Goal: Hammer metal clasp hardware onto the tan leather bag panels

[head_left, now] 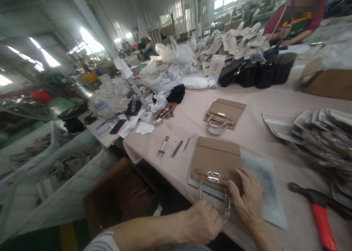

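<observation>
My left grip is curled tight at the near edge of the counter, closed on the low loop of a clear-wrapped handle. That handle runs out from under my knuckles and up toward 12 o'clock, to the brown bag panel it is fixed to. My right grip lies at 3 o'clock of the left, just beside it. It is flat and barely spread, fingers pressed on the panel's near right corner and clasping nothing. The handle passes between the two.

The panel sits on a grey mat, and its metal clasp is at 11 o'clock of my right grip, close to the fingertips. A hammer with a red shaft lies at 3 o'clock, well apart. At 12 o'clock is a second panel, also well apart, with its own clear handle. Three small metal tools lie at 10 o'clock of the panel. Black bags stand at the far side, and a co-worker's sleeve shows beyond them.
</observation>
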`<action>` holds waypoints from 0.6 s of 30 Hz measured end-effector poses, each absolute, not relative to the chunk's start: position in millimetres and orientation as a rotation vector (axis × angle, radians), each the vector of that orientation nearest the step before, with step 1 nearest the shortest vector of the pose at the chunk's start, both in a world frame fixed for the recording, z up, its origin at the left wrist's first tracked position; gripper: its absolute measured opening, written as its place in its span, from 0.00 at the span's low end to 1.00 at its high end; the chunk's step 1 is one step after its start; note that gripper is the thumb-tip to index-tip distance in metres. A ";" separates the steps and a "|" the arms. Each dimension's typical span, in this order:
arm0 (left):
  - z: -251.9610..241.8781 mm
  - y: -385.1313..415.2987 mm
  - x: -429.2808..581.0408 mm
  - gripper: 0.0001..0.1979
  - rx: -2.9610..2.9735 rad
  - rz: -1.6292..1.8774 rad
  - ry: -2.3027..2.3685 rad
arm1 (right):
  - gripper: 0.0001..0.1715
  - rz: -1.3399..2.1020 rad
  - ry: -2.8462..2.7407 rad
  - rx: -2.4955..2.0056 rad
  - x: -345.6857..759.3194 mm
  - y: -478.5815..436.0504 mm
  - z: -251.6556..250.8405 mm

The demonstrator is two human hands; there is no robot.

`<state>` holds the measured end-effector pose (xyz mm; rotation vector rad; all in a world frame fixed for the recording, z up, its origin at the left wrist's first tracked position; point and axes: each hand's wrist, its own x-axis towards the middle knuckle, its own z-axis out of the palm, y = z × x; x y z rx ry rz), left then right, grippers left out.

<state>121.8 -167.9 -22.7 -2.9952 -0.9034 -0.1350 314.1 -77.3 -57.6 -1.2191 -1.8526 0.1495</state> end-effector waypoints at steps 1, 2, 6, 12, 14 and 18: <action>-25.9 -169.9 121.9 0.07 -2.986 -0.172 -0.923 | 0.25 0.148 -1.912 -1.222 313.2 -77.6 -55.2; -27.0 -170.3 122.0 0.08 -2.978 -0.205 -0.937 | 0.24 0.141 -1.965 -1.231 312.1 -77.9 -53.3; -22.7 -167.2 122.3 0.09 -2.995 -0.232 -0.927 | 0.23 0.097 -2.145 -1.239 305.6 -78.5 -50.8; -18.3 -166.0 126.6 0.08 -3.076 -0.177 -0.963 | 0.19 0.117 -2.259 -1.241 292.3 -77.4 -49.1; -18.8 -165.3 127.3 0.09 -3.089 -0.179 -0.972 | 0.18 0.109 -2.275 -1.248 289.4 -77.1 -47.5; -23.6 -164.4 126.6 0.10 -3.091 -0.281 -0.987 | 0.17 0.097 -2.302 -1.271 285.7 -77.6 -46.2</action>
